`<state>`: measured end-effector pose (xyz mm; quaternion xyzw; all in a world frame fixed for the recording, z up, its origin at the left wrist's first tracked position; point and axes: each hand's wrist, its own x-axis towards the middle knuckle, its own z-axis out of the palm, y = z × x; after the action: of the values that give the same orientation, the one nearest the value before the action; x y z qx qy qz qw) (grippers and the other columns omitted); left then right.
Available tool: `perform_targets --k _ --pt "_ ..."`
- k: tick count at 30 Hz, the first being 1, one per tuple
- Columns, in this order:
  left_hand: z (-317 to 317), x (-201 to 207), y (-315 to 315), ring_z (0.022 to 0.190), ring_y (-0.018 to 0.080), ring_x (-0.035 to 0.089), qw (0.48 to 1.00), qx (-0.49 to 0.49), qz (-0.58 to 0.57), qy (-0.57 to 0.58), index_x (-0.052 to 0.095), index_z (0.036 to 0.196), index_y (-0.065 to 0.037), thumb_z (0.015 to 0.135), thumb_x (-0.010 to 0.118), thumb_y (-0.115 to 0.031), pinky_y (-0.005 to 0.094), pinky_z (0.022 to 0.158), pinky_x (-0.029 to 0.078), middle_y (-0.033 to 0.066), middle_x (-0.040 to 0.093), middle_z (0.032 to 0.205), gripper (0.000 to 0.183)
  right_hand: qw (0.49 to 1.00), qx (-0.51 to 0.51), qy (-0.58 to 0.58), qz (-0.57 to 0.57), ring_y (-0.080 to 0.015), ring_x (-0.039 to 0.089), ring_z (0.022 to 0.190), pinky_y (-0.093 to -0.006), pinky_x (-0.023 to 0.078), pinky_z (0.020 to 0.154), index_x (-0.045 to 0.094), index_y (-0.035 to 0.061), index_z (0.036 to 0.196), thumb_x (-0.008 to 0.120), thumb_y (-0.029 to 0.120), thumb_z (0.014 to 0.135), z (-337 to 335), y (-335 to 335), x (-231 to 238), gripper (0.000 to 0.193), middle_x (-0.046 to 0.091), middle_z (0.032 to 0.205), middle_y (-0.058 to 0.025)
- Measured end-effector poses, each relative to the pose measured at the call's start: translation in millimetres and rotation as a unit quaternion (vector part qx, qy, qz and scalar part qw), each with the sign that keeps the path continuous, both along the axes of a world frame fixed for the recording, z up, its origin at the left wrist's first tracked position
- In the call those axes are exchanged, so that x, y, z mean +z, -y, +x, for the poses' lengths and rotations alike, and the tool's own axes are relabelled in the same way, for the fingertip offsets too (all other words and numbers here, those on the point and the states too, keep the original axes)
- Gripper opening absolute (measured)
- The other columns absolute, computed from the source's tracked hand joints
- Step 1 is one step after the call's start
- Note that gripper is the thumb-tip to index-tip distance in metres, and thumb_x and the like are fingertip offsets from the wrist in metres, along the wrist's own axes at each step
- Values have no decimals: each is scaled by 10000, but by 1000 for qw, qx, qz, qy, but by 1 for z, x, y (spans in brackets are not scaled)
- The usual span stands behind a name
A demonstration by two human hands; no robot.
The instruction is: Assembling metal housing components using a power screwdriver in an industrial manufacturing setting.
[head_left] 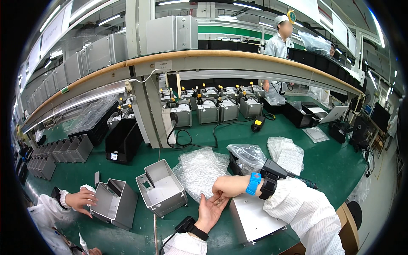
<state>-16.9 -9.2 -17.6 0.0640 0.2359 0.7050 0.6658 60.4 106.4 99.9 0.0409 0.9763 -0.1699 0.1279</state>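
My left hand [210,212] is palm up, its fingers stretched out. Above it my right hand [229,187] reaches down with fingertips pinched at the left hand's fingers. Tiny bits seem to lie where they meet, too small to name. Right beside my hands sits a metal box [259,219] with a white top face. To their left stands an open grey metal housing [163,191] with a rectangular cutout. Behind my hands is a pile of bubble-wrap bags [199,170].
At left, a co-worker's hand [80,199] touches another grey housing [114,204]; their other hand is by a white tube [83,243]. A black bin [124,140], a bagged black box [248,157] and rows of units [208,111] stand farther back. A shelf post [148,106] rises behind.
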Motion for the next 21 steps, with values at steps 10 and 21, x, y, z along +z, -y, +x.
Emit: perform_targets --k 10,21 --pt "-2 5 1 1202 360 389 1000 -21 14 -13 321 1216 187 959 241 -439 393 1071 290 306 409 1218 682 933 -173 -210 234 -331 627 689 -368 500 625 644 6 753 598 122 697 24 -22 52 136 628 695 -159" --pt "-1 -2 -1 1090 339 491 998 -11 -23 -61 441 1152 131 937 351 -223 380 987 385 250 504 1128 424 929 -257 -72 256 -321 635 760 -380 505 692 682 38 852 592 110 707 75 -96 -1 185 650 790 -173"
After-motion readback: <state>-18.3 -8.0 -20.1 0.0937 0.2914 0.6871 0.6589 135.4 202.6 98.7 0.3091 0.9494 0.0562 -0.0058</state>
